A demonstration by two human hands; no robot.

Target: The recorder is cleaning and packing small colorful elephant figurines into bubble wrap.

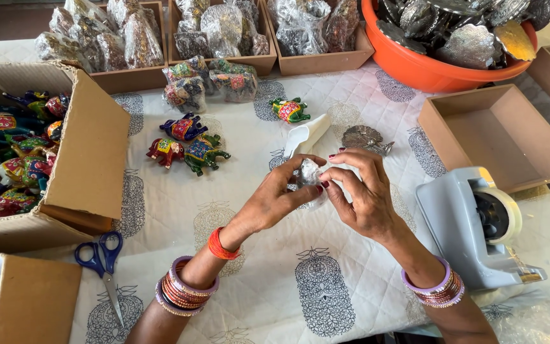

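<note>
Quilted cloth (326, 267) under me, both my left hand (274, 202) and right hand (361, 191) pinch the film-wrapped piece (308, 175) above it; I judge snug, even folds matter before taping.

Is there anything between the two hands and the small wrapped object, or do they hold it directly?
Nothing visible stands between them. The left hand and the right hand both grip the small wrapped object directly with their fingertips, above the patterned tablecloth. The painted elephants lie apart, farther left.
</note>
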